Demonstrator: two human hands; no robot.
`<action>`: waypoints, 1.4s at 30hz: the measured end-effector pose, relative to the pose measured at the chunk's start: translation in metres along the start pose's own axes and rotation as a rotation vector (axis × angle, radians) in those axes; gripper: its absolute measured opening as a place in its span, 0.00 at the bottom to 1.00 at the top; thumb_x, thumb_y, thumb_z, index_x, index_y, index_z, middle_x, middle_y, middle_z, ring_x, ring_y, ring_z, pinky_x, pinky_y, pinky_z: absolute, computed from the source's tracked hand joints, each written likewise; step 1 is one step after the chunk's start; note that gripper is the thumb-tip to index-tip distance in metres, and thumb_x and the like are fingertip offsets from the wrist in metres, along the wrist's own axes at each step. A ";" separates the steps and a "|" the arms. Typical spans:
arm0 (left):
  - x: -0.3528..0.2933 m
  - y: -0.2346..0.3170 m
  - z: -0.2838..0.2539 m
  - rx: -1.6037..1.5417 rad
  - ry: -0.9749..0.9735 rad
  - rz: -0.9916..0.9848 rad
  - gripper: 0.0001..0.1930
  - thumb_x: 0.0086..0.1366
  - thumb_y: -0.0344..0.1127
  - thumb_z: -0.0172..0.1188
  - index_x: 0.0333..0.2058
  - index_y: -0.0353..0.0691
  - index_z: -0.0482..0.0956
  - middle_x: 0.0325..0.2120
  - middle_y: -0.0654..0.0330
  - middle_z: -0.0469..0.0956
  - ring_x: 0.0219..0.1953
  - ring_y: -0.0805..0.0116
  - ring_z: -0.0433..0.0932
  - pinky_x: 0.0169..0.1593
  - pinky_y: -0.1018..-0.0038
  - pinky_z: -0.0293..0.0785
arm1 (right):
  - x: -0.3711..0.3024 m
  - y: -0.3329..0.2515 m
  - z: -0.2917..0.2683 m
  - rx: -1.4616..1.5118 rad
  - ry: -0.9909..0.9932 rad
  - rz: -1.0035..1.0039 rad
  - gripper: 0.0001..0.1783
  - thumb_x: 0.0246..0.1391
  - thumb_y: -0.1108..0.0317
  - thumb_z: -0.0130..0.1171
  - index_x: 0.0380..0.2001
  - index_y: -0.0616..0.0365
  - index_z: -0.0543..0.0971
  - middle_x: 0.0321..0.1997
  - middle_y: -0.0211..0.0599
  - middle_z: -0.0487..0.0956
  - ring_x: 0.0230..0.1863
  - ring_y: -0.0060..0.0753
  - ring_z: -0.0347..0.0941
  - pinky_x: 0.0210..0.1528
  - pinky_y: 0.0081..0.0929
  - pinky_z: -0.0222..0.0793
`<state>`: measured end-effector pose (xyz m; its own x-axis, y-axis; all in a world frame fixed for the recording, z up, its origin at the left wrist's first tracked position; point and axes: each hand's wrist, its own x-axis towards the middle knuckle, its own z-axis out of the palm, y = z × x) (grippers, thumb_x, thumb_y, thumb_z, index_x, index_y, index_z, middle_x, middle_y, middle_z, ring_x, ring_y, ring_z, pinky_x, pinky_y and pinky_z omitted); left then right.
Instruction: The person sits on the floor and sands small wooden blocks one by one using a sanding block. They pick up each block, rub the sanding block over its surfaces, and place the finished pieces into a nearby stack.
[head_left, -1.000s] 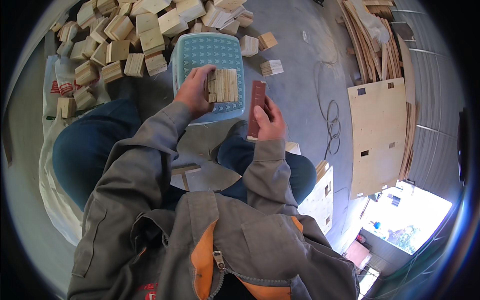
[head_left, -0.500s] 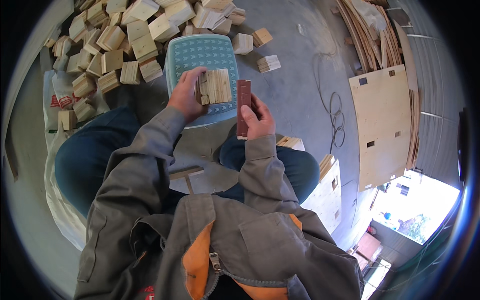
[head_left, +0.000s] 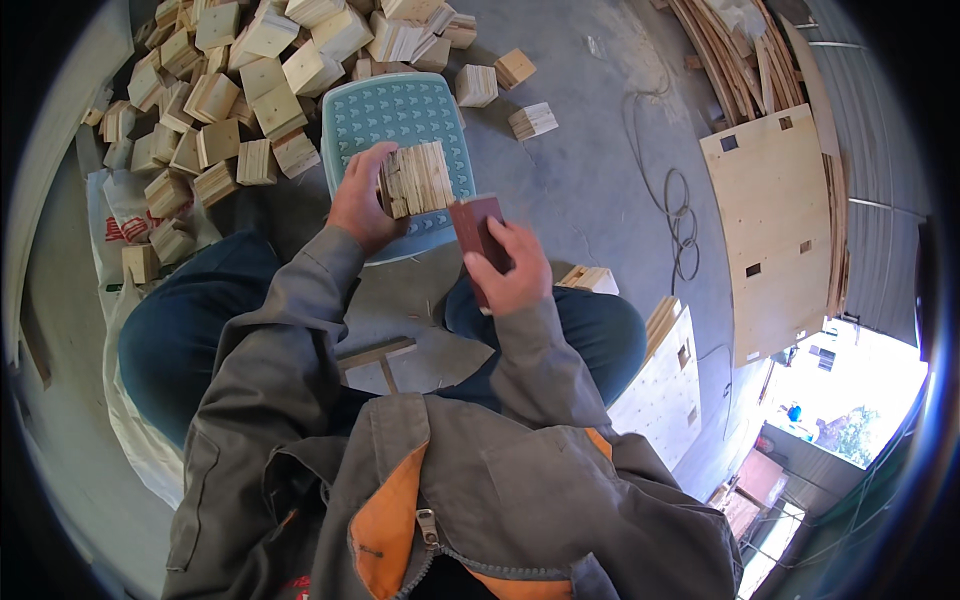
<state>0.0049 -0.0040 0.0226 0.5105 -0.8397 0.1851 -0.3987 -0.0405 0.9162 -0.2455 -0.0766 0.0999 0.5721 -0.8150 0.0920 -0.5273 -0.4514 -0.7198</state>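
A plywood block (head_left: pixel 418 180) with its layered edges facing up is over a light blue plastic stool (head_left: pixel 395 98). My left hand (head_left: pixel 365 200) grips the block from its left side, fingers behind and thumb in front. In my right hand (head_left: pixel 516 268) is a reddish-brown sanding block (head_left: pixel 474 228), pinched between thumb and fingers. It is tilted, and its upper end comes close to the plywood block's lower right corner. Whether the two touch, I cannot tell.
A large heap of plywood blocks (head_left: pixel 262 90) lies beyond the stool and to its left. A white plastic sack (head_left: pixel 125 340) is by my left knee. Loose cable (head_left: pixel 675 215) coils on the floor at the right, near perforated plywood sheets (head_left: pixel 775 220).
The sanding block has turned from upright edge-on to tilted, showing its broad face, and has shifted slightly left and down. My left hand still holds the plywood block.
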 end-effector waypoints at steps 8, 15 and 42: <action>0.002 -0.001 0.005 -0.001 -0.039 -0.071 0.49 0.48 0.26 0.77 0.69 0.46 0.65 0.65 0.52 0.67 0.69 0.54 0.70 0.63 0.57 0.83 | 0.004 -0.005 -0.023 -0.028 0.142 -0.010 0.36 0.51 0.64 0.78 0.64 0.60 0.80 0.62 0.55 0.81 0.61 0.49 0.80 0.65 0.41 0.75; -0.002 0.002 0.007 -0.115 -0.006 -0.097 0.53 0.47 0.26 0.79 0.73 0.46 0.61 0.67 0.53 0.66 0.70 0.53 0.69 0.63 0.55 0.82 | 0.034 -0.002 0.026 0.710 -0.038 0.271 0.32 0.64 0.68 0.70 0.69 0.66 0.75 0.62 0.39 0.83 0.59 0.28 0.79 0.65 0.29 0.73; 0.000 -0.003 0.005 -0.044 -0.009 -0.083 0.46 0.47 0.25 0.77 0.67 0.41 0.67 0.61 0.49 0.70 0.66 0.50 0.73 0.63 0.60 0.85 | 0.110 0.000 0.044 0.789 -0.096 0.398 0.28 0.68 0.67 0.65 0.68 0.67 0.77 0.60 0.40 0.84 0.54 0.25 0.81 0.57 0.25 0.78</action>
<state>0.0027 -0.0068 0.0183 0.5337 -0.8392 0.1049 -0.3216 -0.0867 0.9429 -0.1548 -0.1501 0.0800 0.5074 -0.8082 -0.2989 -0.1323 0.2696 -0.9538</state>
